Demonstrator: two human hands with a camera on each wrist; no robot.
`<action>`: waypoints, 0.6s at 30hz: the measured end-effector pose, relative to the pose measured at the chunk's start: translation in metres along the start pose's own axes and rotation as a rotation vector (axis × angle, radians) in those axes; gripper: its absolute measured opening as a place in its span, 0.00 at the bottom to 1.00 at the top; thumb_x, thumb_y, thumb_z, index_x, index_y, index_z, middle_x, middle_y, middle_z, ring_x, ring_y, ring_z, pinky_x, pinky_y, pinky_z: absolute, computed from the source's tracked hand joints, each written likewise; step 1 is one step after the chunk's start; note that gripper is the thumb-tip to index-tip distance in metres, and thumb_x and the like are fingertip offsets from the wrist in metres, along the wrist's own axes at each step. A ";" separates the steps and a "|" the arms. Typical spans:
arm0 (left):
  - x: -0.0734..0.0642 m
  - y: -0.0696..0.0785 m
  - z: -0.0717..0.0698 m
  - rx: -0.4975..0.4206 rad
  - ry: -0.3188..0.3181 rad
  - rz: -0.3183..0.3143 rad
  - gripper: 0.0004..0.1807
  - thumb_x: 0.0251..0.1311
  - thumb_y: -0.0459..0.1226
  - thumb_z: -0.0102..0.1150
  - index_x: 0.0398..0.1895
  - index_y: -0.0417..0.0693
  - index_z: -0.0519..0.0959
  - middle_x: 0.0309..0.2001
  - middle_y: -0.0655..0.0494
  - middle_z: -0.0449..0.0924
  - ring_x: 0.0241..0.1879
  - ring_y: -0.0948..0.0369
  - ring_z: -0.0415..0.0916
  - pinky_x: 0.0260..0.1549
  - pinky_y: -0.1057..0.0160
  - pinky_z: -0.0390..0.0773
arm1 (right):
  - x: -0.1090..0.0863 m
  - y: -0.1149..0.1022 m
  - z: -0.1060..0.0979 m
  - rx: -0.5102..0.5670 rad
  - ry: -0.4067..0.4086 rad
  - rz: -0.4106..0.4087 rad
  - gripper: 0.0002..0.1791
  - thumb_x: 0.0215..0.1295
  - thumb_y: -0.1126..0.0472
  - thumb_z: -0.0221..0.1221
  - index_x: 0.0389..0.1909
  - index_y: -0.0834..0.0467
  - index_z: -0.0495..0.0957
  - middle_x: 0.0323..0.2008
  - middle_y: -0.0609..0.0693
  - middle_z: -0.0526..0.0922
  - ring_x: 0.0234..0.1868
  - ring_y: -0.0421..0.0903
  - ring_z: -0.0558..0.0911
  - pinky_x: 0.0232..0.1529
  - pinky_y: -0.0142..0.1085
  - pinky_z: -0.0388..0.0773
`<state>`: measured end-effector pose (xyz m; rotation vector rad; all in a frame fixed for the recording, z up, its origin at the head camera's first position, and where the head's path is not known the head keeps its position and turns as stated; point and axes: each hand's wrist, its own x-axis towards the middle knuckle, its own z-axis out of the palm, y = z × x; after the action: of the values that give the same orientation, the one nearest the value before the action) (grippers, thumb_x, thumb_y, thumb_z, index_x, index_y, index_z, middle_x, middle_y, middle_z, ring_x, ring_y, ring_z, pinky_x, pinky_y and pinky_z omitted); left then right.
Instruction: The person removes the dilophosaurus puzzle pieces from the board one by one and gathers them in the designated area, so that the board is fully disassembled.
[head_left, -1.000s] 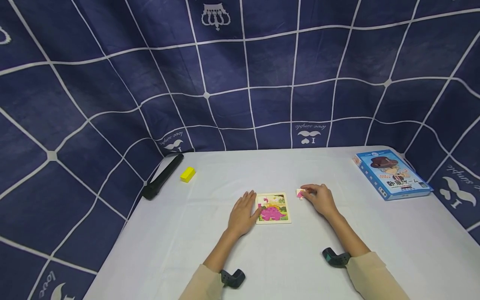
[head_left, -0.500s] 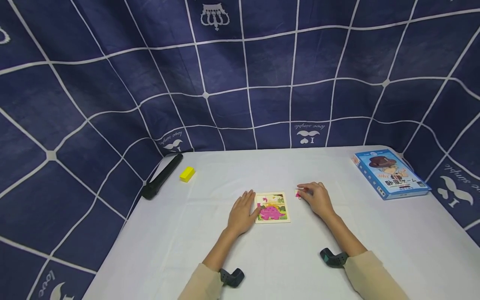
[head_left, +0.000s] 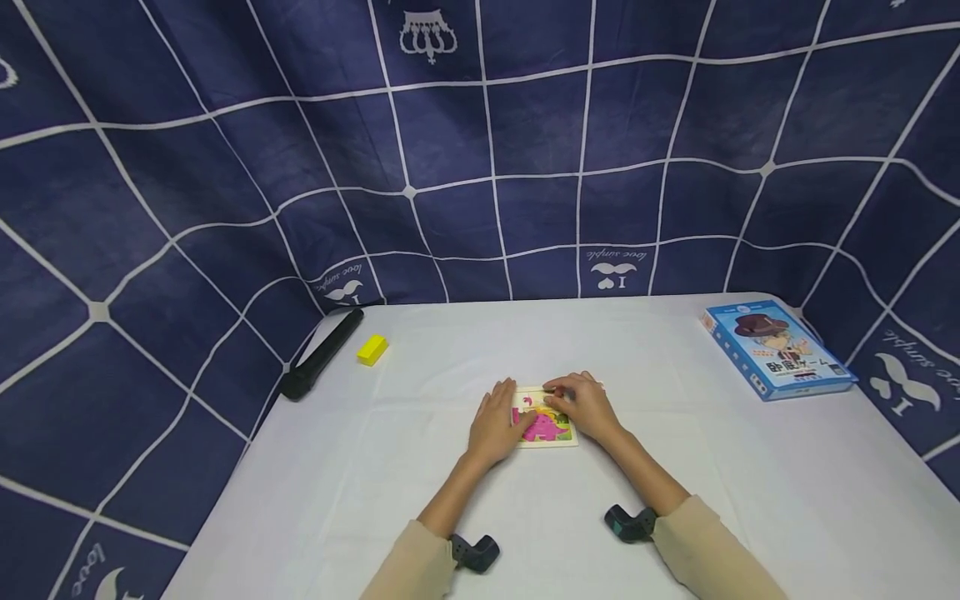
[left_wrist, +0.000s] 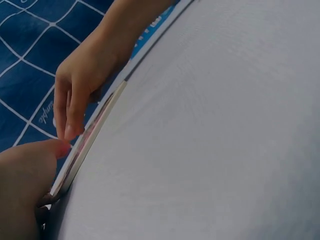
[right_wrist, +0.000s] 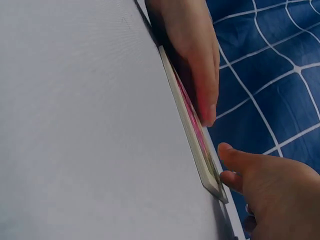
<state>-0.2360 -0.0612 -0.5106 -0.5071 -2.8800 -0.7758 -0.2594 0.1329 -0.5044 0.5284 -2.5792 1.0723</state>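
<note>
We see the puzzle [head_left: 545, 429] lying flat on the table [head_left: 427, 400], between the two hands, its pink dinosaur partly in sight. The left hand [head_left: 492, 425] lies along its left edge, fingers straight and gripping nothing, with the thumb reaching over the picture; we take this as steadying. The right hand [head_left: 588, 408] is bent over the upper right corner, fingers curled. A pale scrap [right_wrist: 248, 209] shows among them in the right wrist view (perhaps a loose piece, though it is too small for us to name). Whether thumb and finger pinch anything at the corner, we cannot tell.

We judge the step in hand to be setting or nudging a piece near that corner. The next move, as we read it, calls for lining up the piece with its slot and pressing lightly with a fingertip, while the left hand keeps the frame from sliding. The right hand hides the corner in the head view, so we cannot say how well anything sits there.
</note>
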 end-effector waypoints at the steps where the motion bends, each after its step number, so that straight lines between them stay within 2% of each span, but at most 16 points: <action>1: 0.000 0.000 0.001 0.009 0.003 -0.003 0.40 0.62 0.56 0.47 0.68 0.38 0.57 0.69 0.48 0.55 0.69 0.54 0.48 0.67 0.55 0.46 | 0.001 0.000 0.002 -0.006 -0.009 -0.002 0.12 0.53 0.55 0.67 0.38 0.54 0.84 0.23 0.38 0.74 0.27 0.40 0.65 0.27 0.32 0.63; 6: 0.000 -0.001 0.003 0.064 0.011 0.011 0.40 0.61 0.57 0.47 0.68 0.40 0.57 0.69 0.49 0.54 0.69 0.55 0.47 0.67 0.57 0.45 | 0.004 -0.001 0.004 -0.028 -0.032 -0.040 0.11 0.51 0.56 0.68 0.36 0.54 0.84 0.24 0.40 0.74 0.28 0.40 0.67 0.26 0.32 0.66; 18: -0.002 -0.002 0.005 0.108 0.029 0.031 0.39 0.61 0.57 0.46 0.67 0.40 0.60 0.69 0.50 0.56 0.69 0.55 0.49 0.67 0.57 0.47 | 0.007 -0.004 0.000 -0.073 -0.075 -0.077 0.10 0.51 0.55 0.68 0.35 0.54 0.85 0.27 0.42 0.77 0.31 0.41 0.70 0.31 0.35 0.71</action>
<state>-0.2354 -0.0613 -0.5161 -0.5220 -2.8609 -0.6135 -0.2637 0.1285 -0.4995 0.6562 -2.6274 0.9467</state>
